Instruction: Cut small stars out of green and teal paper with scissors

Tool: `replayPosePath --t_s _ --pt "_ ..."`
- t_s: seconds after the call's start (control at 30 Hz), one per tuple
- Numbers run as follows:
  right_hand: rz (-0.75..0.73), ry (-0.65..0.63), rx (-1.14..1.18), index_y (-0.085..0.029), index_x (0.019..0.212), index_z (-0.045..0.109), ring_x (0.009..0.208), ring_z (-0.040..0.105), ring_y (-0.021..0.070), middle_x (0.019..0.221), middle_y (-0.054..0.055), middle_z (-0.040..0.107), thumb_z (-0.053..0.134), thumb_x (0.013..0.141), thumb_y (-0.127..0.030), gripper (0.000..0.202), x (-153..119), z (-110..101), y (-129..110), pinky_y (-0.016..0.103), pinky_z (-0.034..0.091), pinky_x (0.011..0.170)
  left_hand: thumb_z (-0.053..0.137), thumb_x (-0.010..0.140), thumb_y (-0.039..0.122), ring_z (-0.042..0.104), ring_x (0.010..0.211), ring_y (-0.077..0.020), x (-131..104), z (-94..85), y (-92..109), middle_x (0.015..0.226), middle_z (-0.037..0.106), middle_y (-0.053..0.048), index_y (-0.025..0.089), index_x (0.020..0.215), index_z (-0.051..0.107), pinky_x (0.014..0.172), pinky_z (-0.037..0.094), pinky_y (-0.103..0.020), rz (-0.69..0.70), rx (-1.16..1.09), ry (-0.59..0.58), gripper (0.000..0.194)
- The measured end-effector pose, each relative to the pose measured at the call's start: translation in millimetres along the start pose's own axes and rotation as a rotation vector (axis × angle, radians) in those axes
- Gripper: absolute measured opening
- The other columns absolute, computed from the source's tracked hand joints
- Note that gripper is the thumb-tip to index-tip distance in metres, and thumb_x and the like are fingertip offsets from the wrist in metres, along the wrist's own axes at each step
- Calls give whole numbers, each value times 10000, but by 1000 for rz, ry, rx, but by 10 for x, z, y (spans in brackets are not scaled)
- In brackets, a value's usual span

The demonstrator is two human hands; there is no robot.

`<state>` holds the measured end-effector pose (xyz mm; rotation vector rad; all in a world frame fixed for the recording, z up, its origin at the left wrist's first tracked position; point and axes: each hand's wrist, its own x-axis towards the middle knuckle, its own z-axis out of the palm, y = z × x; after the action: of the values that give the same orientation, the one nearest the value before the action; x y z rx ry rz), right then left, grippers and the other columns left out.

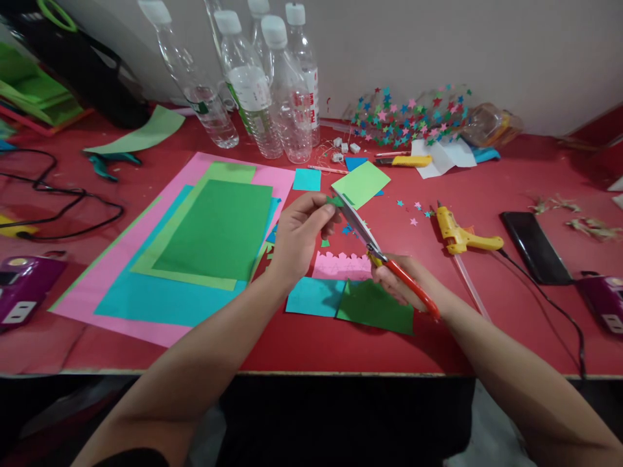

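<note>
Between the thumb and fingers of my left hand [302, 230] is a small piece of green paper [346, 200]. My right hand [402, 280] is closed on red-handled scissors [359, 226], whose blades reach up to that green piece. Below the hands lie a pink paper strip [341, 266] with a jagged top edge, a blue sheet [311, 297] and a dark green sheet [377, 308]. A light green sheet [363, 183] lies just behind the blades. Small blue and green cut bits are scattered under my hands.
Stacked coloured sheets [214, 227] lie on the left of the red table [341, 353]. Several plastic bottles [248, 87] stand at the back. To the right are a yellow glue gun [462, 233], a black phone [535, 248] and a yellow cutter knife [411, 160].
</note>
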<state>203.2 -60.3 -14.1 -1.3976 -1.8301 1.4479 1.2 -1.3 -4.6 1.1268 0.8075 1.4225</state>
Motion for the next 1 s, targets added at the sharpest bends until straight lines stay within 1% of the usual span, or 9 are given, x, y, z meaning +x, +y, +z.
replayPosePath --t_s 0.13,0.27,0.4,0.67,1.0 --pt "1 -9 11 -194 717 427 457 343 71 551 -67 371 500 876 -480 334 -4 -12 -3 221 275 452 591 791 175 503 494 -39 15 -14 0 629 634 37 188 733 610 468 406 -164 -5 23 6 63" --pt "-6 -23 27 -198 706 406 457 313 67 547 -71 342 502 860 -530 379 -20 -32 -84 225 254 449 614 775 186 489 472 -42 43 -60 30 600 627 41 187 728 625 452 397 -167 4 79 -10 48" --pt "-13 -36 8 -192 707 426 457 312 68 550 -66 351 518 845 -557 401 -23 -46 -132 229 246 445 629 767 205 490 477 -44 58 -96 85 582 615 38 179 701 637 460 397 -169 7 165 -30 71" --pt "-12 -24 9 -200 696 407 447 319 69 534 -67 355 488 877 -544 397 -12 -23 -62 227 252 432 619 759 229 483 466 -50 56 -97 104 578 616 32 178 689 629 454 393 -178 -4 203 -20 87" --pt "-26 -46 14 -199 690 412 431 329 68 510 -74 361 503 866 -545 398 -5 -38 -60 227 255 434 635 729 215 465 438 -51 87 -112 167 533 600 29 168 654 635 421 371 -179 -21 213 -35 89"
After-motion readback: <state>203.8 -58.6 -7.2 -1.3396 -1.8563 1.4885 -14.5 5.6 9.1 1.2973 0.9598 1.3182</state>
